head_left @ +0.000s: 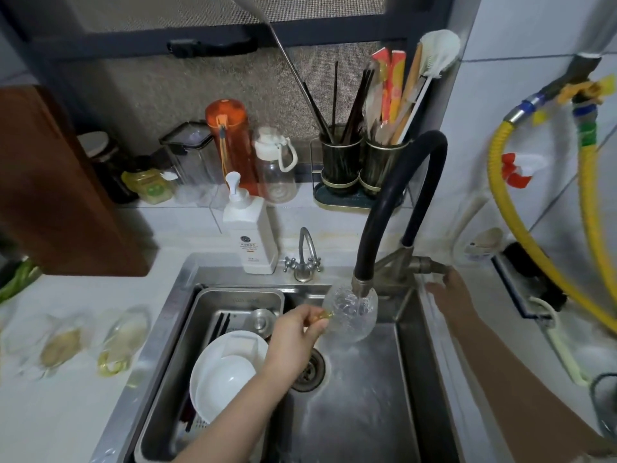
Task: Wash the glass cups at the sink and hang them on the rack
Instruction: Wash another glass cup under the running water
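My left hand grips the amber handle of a textured glass cup and holds it tilted under the spout of the black faucet hose. Water runs into the cup and spreads over the steel sink floor. My right hand is at the tap's metal lever on the right, fingers around its end. Three more glass cups with amber handles lie on the white counter to the left of the sink. No hanging rack is visible.
A steel basin in the sink's left half holds white plates, chopsticks and a small lid. A soap pump bottle and a small tap stand behind the sink. Bottles, jars and utensil holders line the back ledge. A yellow hose hangs at right.
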`<state>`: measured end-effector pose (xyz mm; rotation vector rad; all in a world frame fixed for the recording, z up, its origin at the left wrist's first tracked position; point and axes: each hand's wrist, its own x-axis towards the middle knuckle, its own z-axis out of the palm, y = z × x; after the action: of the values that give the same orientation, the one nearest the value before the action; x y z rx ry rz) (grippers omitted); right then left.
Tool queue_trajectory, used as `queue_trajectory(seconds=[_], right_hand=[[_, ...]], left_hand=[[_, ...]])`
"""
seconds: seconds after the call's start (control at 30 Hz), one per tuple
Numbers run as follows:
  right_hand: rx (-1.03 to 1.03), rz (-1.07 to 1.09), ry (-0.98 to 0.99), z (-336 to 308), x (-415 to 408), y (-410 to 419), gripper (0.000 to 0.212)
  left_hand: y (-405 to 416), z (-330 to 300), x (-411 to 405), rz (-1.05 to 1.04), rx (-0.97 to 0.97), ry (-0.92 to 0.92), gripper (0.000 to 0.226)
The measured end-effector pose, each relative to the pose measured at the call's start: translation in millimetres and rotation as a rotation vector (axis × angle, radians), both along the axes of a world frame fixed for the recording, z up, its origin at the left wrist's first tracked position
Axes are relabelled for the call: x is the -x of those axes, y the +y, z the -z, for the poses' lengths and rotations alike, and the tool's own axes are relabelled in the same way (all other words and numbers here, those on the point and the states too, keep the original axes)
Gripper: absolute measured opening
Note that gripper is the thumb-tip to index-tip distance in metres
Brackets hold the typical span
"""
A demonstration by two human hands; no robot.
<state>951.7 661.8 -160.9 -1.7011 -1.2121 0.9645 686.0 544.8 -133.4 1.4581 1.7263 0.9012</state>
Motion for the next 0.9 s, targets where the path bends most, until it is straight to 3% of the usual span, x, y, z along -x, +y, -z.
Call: queue_trajectory(seconds=[0.17,0.33,0.47,0.6,0.73,0.83,0.9], right_hand=[[-0.033,0.028,0.02,-2,12,-7,0.033],[0.024,-0.035,0.116,-14,17,-29,0.047],[0.137,-0.258,0.227,-22,35,-80,0.048],[0.08,-0.571,0.428,-33,61,-142,0.057],[0.106,-0.442,0.505,-16,82,-180,0.085],[0.067,-0.386,0.422,-9,93,-195,0.08],[0.097,-0.397,0.412,-6,97,-205,0.092]], left_hand=[[1,3,-14,0.028,0.018,-0.045,0.018],[-2,0,-10,0.045,-0.004,-0.064,0.015],[-10,-1,0,0.04,0.034,-0.172,0.015],[-22,-1,9,-0.006,0.161,-0.399,0.015],[-36,3,15,-0.026,0.31,-0.531,0.013],[-47,5,24,-0.031,0.385,-0.588,0.014],[-54,5,31,-0.019,0.436,-0.657,0.017]])
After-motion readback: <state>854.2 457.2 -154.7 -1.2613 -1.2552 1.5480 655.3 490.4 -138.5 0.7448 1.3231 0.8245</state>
